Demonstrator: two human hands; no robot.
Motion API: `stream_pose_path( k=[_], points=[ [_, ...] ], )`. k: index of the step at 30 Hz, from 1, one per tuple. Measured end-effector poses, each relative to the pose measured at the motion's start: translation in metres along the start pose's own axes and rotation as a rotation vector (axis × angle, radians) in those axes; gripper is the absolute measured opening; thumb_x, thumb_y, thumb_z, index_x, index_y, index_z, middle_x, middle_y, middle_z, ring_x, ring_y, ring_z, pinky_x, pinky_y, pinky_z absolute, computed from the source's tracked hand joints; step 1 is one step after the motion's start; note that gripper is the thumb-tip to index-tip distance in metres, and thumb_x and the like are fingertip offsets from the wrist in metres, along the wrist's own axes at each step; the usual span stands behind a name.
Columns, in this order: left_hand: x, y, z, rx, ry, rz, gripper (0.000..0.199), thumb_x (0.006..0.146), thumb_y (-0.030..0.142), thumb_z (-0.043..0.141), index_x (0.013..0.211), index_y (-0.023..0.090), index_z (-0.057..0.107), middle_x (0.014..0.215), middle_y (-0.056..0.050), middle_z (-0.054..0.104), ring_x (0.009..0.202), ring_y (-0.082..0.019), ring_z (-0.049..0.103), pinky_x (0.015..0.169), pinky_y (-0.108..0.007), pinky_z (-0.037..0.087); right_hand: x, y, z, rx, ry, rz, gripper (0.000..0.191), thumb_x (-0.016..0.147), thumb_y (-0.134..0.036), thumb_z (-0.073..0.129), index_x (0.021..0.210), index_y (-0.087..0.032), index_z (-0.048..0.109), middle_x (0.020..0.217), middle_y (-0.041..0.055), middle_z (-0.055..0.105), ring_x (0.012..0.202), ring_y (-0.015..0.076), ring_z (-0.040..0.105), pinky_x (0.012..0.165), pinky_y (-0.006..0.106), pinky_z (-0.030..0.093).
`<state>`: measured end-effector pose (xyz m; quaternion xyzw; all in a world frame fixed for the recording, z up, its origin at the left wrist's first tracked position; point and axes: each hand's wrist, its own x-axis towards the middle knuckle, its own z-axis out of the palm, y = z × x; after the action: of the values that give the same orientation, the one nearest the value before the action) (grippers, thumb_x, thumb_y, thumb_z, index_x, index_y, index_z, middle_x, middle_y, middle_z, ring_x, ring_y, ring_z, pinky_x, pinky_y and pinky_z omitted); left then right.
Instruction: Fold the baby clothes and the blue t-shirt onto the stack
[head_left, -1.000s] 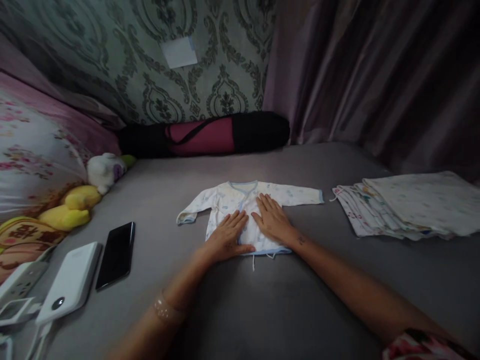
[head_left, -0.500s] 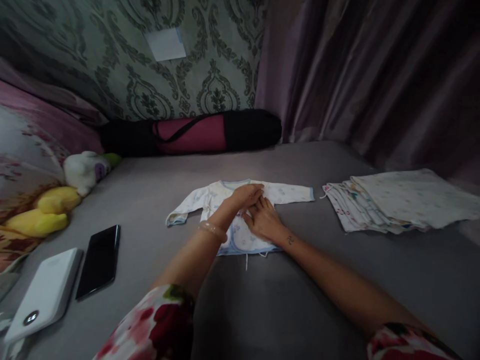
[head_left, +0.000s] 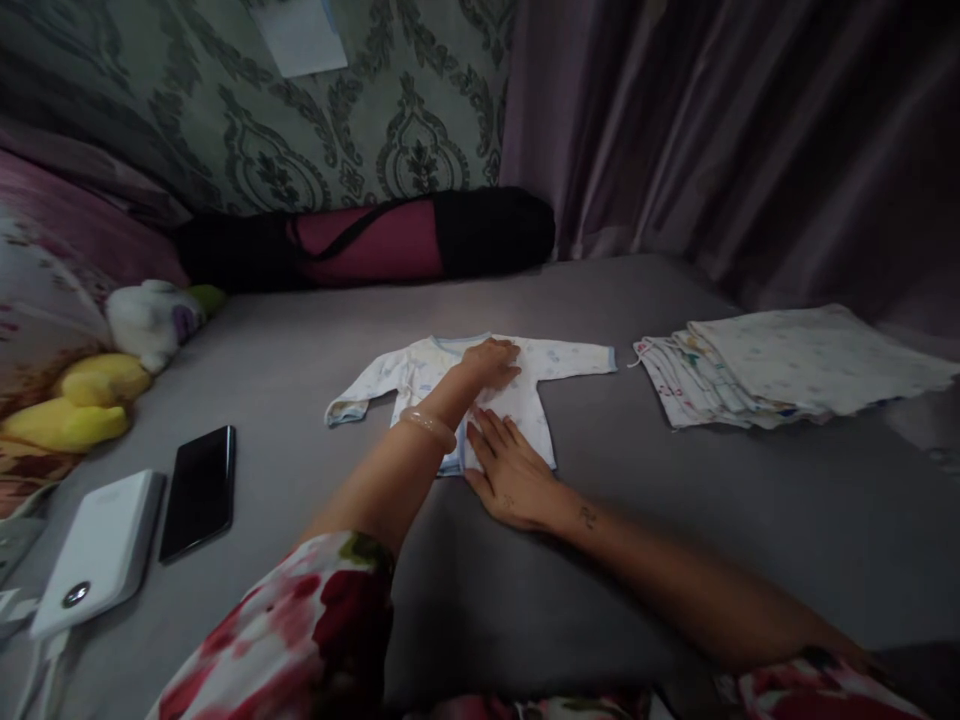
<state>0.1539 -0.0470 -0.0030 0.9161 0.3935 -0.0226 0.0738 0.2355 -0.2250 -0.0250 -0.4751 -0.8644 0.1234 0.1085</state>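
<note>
A small white baby shirt (head_left: 529, 400) with a pale blue print and blue edging lies spread out on the grey bed surface (head_left: 300, 620). Its sleeves reach out to both sides, the left one bent a little downward. My left hand (head_left: 491, 365), fingers stretched, rests flat on the upper chest of the shirt. Lower down, my right hand (head_left: 514, 475) is spread over the bottom hem, with its fingers on the cloth. Part of the shirt's front is hidden under my hands and left forearm.
To the right lies a stack of folded printed cloths (head_left: 787, 370). A phone (head_left: 199, 490) and a white power bank (head_left: 101, 550) with cables are at left, near plush toys (head_left: 94, 400). A black and magenta long bag (head_left: 375, 240) lies along the wall.
My right hand has slid down toward me, from the shirt's middle to its hem, away from my left hand. The hem ties no longer show. The whole view has shifted slightly.
</note>
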Motion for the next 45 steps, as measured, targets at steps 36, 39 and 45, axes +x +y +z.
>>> stream_pose_path(
  k=[36, 39, 45],
  points=[
    [-0.124, 0.029, 0.043, 0.074, 0.242, -0.243, 0.062, 0.098, 0.044, 0.021, 0.144, 0.004, 0.032, 0.153, -0.019, 0.028, 0.144, -0.028, 0.021, 0.117, -0.047, 0.017, 0.04, 0.055, -0.02, -0.214, 0.101, 0.162, 0.057, 0.097, -0.035, 0.024, 0.143, -0.004, 0.038, 0.153, 0.0165, 0.028, 0.143, 0.0262, 0.019, 0.116, 0.044, 0.014],
    [-0.117, 0.031, 0.047, 0.024, 0.195, -0.29, 0.059, 0.098, 0.039, 0.024, 0.144, 0.002, 0.032, 0.152, -0.02, 0.029, 0.143, -0.028, 0.023, 0.116, -0.046, 0.019, 0.05, 0.054, -0.009, -0.207, 0.114, 0.128, 0.055, 0.097, -0.034, 0.025, 0.146, -0.009, 0.035, 0.155, 0.0121, 0.026, 0.144, 0.0236, 0.018, 0.116, 0.042, 0.014],
    [-0.14, 0.004, 0.016, -0.229, 0.254, -0.275, 0.05, 0.098, 0.037, 0.028, 0.137, 0.011, 0.043, 0.144, -0.015, 0.045, 0.136, -0.021, 0.038, 0.11, -0.035, 0.031, 0.054, 0.057, -0.004, -0.167, 0.011, 0.164, 0.057, 0.097, -0.038, 0.024, 0.146, -0.011, 0.034, 0.154, 0.0132, 0.027, 0.143, 0.0268, 0.02, 0.115, 0.048, 0.015]
  ],
)
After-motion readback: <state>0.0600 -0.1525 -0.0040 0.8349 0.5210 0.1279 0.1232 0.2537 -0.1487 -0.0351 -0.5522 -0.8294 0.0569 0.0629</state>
